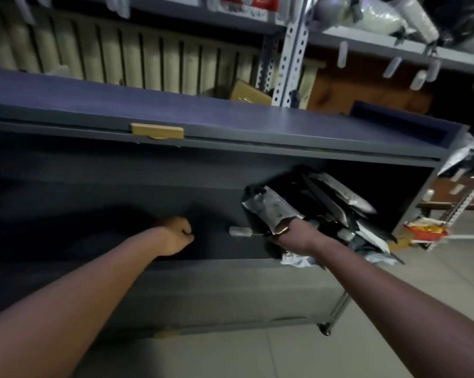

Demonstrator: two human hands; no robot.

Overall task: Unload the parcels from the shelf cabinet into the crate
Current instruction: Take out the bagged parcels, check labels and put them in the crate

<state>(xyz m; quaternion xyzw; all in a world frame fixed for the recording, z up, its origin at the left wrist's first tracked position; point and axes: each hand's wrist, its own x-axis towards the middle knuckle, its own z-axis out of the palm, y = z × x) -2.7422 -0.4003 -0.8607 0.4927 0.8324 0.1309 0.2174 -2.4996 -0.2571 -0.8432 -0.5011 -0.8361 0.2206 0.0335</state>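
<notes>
Seen from the head, the left hand (pixel 175 235) reaches into the dark shelf cabinet (pixel 230 148), its grip curled together on nothing. The right hand (pixel 293 233) has its grip clamped on a silver parcel (pixel 271 210) at the edge of a heap of parcels (pixel 337 197) piled at the shelf's right end. A small white item (pixel 240 231) lies on the shelf between the hands.
</notes>
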